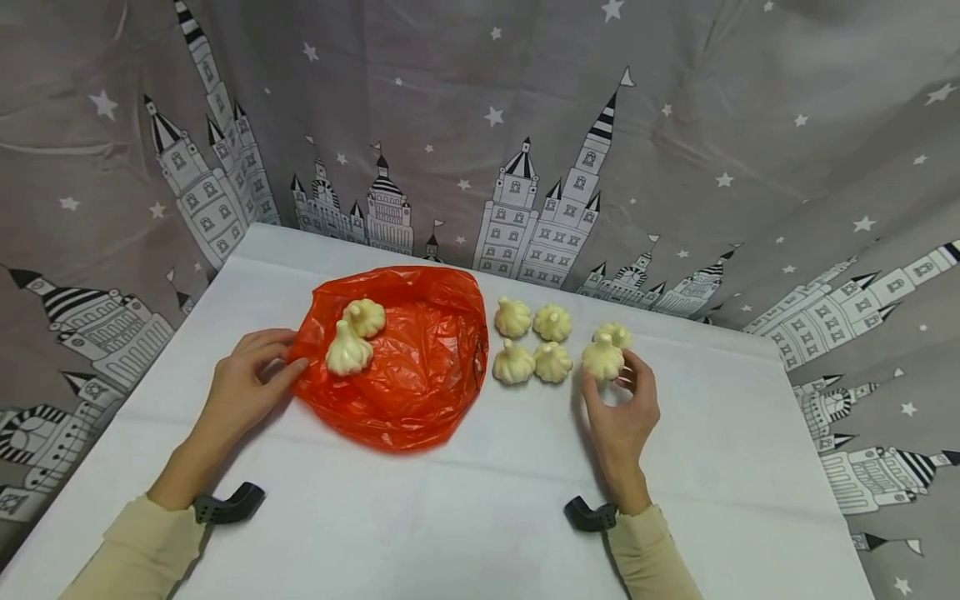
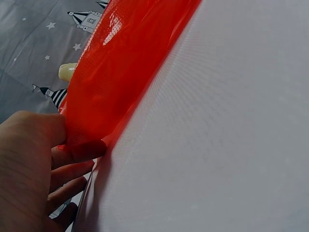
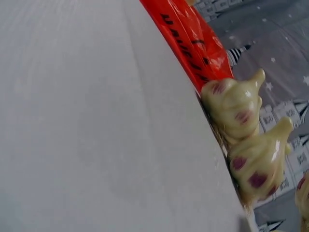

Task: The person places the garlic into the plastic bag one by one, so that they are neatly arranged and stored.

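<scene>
Garlic bulb point(image 1: 602, 358) sits clamped in the fingers of my right hand point(image 1: 624, 414), stem pointing away from the wrist — and leftward from there, past 4 loose bulbs point(image 1: 552, 362), I see the red bag point(image 1: 420, 367). My left hand point(image 1: 243, 385) is the nearer, pinching its left rim — the right stands well apart.

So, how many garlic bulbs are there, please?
8: two bulbs in or on the red bag, four beside it, right hand holding one, one behind; the bag may hide more.
</scene>
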Demonstrator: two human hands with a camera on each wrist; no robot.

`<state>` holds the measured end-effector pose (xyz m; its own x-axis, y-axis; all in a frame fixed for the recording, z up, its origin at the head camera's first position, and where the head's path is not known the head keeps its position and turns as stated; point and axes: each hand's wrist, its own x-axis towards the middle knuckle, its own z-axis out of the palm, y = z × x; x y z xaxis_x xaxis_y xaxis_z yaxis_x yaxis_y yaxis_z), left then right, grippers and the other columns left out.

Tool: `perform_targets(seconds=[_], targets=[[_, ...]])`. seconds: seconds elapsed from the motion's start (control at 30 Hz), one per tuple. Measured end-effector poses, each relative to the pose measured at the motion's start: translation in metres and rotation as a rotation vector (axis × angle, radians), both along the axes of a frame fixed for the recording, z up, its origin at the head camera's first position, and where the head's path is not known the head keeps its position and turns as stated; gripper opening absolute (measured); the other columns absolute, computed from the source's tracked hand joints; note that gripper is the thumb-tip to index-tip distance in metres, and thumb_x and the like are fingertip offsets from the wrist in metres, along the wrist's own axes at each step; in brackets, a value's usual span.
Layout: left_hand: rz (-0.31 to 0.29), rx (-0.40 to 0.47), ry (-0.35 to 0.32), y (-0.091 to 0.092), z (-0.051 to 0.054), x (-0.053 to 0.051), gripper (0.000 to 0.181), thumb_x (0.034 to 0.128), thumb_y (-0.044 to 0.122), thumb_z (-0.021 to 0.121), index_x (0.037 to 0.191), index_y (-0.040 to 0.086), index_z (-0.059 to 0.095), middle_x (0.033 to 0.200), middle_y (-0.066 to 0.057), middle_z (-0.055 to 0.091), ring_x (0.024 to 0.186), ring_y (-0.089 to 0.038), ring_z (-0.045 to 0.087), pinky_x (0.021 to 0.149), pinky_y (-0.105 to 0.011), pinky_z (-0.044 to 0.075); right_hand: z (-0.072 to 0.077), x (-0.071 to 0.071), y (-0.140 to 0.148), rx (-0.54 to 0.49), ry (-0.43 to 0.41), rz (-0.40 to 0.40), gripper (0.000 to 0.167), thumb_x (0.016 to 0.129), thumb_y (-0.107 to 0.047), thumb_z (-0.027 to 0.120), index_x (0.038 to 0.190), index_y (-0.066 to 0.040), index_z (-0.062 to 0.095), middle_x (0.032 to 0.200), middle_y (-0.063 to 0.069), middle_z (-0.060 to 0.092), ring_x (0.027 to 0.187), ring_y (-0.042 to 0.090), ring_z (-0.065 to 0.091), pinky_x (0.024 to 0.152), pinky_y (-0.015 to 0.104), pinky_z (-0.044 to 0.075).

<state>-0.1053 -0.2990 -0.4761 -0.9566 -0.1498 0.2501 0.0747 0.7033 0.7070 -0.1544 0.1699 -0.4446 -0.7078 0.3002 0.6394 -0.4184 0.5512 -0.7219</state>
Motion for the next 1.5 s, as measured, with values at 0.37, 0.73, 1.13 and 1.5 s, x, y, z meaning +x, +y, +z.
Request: perform_targets(seconds=[0.37,0.73,1.13,1.5], targets=[[0.003,-0.004,-0.012,0.0,0.0,0.0,0.014,0.0983,0.018,0.075,0.094,0.005,0.074,0.14,-0.019,0.065,0.137,-0.039,0.051,0.093,0.006,0.026,0.014,0.003,-0.01,0.022,0.02,0.049,0.055,0.075,0.01,0.084,0.125,0.017,0.062,0.114,0.035,0.068,0.094,0.047,0.065,0.078,0.053,0.052],[0.0,-0.002,-0.001,0.001,0.001,0.001,0.013,0.0978,0.016,0.075,0.095,0.004,0.075,0.139,-0.019,0.065,0.136,-0.039,0.051,0.093,0.006,0.026,0.024,0.006,-0.019,0.032,-0.017,0.088,0.053,0.077,0.004,0.085,0.124,0.014,0.064,0.118,0.03,0.07,0.093,0.042,0.067,0.081,0.049,0.055],[0.002,-0.004,0.004,0.0,0.0,0.001,0.012,0.0975,0.016,0.076,0.095,0.004,0.075,0.139,-0.018,0.065,0.136,-0.038,0.052,0.093,0.006,0.026,0.021,0.004,-0.022,0.043,-0.038,0.128,0.056,0.079,-0.003,0.089,0.129,0.006,0.065,0.119,0.019,0.072,0.1,0.031,0.07,0.088,0.037,0.058],[0.0,0.005,0.006,0.0,-0.001,0.001,0.013,0.0978,0.017,0.076,0.094,0.004,0.075,0.139,-0.019,0.065,0.136,-0.039,0.052,0.093,0.006,0.026,0.016,0.006,-0.032,0.062,-0.065,0.199,0.06,0.077,-0.004,0.092,0.131,0.003,0.065,0.122,0.016,0.072,0.101,0.03,0.07,0.092,0.033,0.057]])
